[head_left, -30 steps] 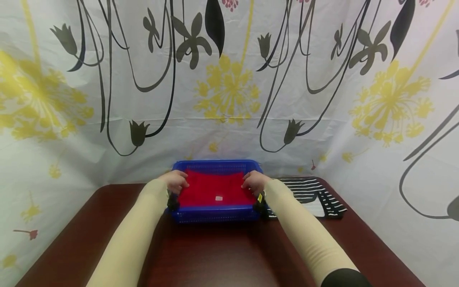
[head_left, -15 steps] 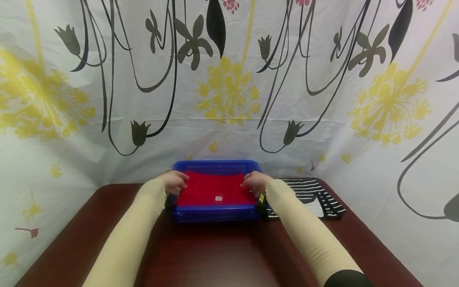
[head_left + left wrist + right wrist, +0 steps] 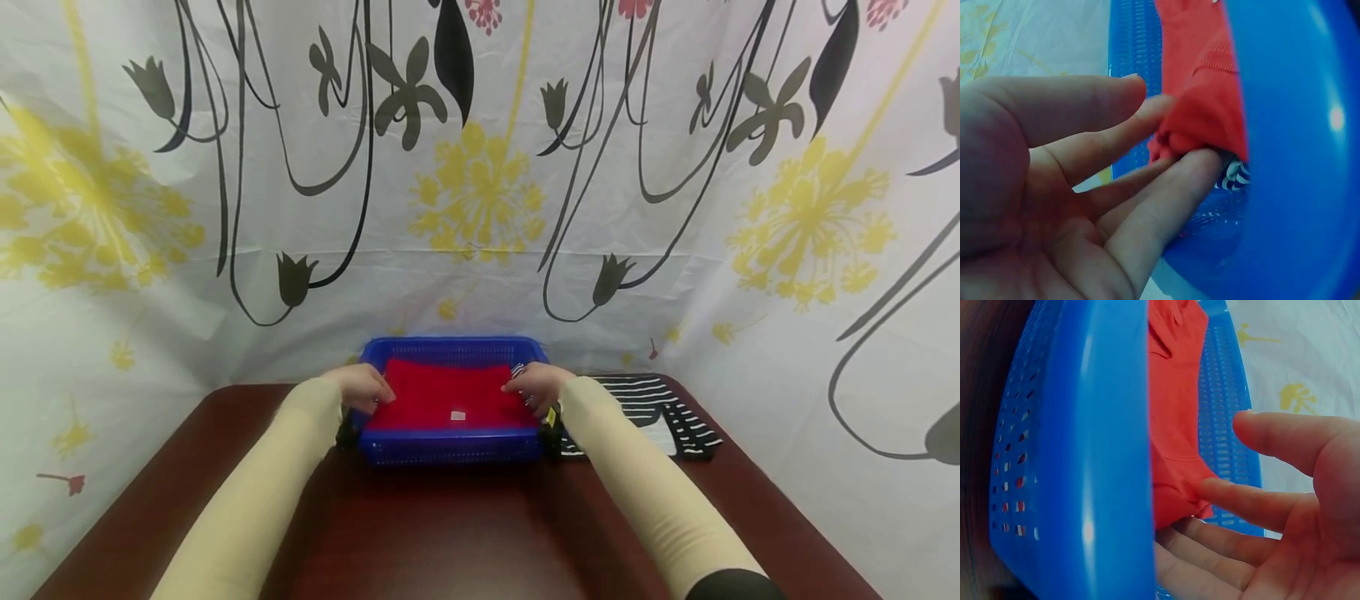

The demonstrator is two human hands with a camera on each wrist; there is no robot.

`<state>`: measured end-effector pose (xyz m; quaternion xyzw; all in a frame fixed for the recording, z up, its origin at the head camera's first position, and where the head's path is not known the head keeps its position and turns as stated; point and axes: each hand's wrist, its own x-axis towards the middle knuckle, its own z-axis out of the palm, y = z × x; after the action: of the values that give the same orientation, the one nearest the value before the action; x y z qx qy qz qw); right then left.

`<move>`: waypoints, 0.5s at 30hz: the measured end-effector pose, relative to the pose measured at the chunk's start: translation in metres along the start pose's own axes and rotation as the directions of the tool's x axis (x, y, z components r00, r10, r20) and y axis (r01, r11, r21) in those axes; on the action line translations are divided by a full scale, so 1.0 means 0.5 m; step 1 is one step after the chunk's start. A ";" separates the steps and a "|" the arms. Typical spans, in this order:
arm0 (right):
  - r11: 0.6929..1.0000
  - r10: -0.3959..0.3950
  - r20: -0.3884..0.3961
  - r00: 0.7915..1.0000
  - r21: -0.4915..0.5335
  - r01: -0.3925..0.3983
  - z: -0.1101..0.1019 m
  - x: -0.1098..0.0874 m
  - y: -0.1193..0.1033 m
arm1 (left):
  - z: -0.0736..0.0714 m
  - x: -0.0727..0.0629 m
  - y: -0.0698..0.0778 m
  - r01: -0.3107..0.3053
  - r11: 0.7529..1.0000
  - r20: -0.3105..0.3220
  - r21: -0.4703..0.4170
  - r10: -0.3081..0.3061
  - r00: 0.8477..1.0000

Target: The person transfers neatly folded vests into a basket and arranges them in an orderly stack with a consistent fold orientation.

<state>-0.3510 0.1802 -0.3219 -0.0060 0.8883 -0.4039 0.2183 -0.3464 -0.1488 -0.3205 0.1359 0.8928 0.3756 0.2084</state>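
A folded red garment (image 3: 450,392) with a small white tag lies in a blue plastic basket (image 3: 450,451) at the far side of the table. My left hand (image 3: 363,387) is at the garment's left side; in the left wrist view its fingers (image 3: 1166,200) are extended, touching the red cloth's edge, with the thumb apart. At the other side is my right hand (image 3: 537,387). Its fingers (image 3: 1247,503) reach straight to the cloth's edge, the lower ones partly under it, and the thumb stands away. Black-and-white striped fabric (image 3: 1234,175) shows beneath the red garment.
A black-and-white striped garment (image 3: 637,404) lies flat on the dark brown table (image 3: 450,533), right of the basket and partly behind my right forearm. A white curtain (image 3: 480,292) with a flower print hangs right behind the basket.
My left hand has shifted slightly left, and its fingers have straightened at the garment's edge. The right hand has barely moved. Basket and red garment stay in place.
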 end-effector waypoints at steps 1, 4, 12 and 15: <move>1.000 0.005 -0.003 1.000 0.001 -0.005 0.001 0.002 0.000 | 0.001 -0.002 0.002 -0.005 1.000 -0.004 0.027 0.005 1.000; 1.000 0.003 -0.004 1.000 -0.021 -0.003 0.004 0.007 -0.001 | 0.005 -0.006 0.011 -0.018 0.992 -0.004 0.122 0.019 1.000; 0.999 0.003 -0.019 1.000 -0.052 -0.004 0.024 0.013 -0.001 | 0.018 -0.007 0.016 -0.097 0.902 0.056 0.421 0.081 0.995; 0.999 0.010 -0.030 0.999 -0.033 -0.011 0.032 0.014 -0.002 | 0.023 -0.004 0.014 -0.106 0.891 0.071 0.442 0.083 0.994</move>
<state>-0.3513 0.1668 -0.3329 0.0010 0.8982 -0.3880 0.2067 -0.3384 -0.1379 -0.3220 0.2326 0.9418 0.1678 0.1757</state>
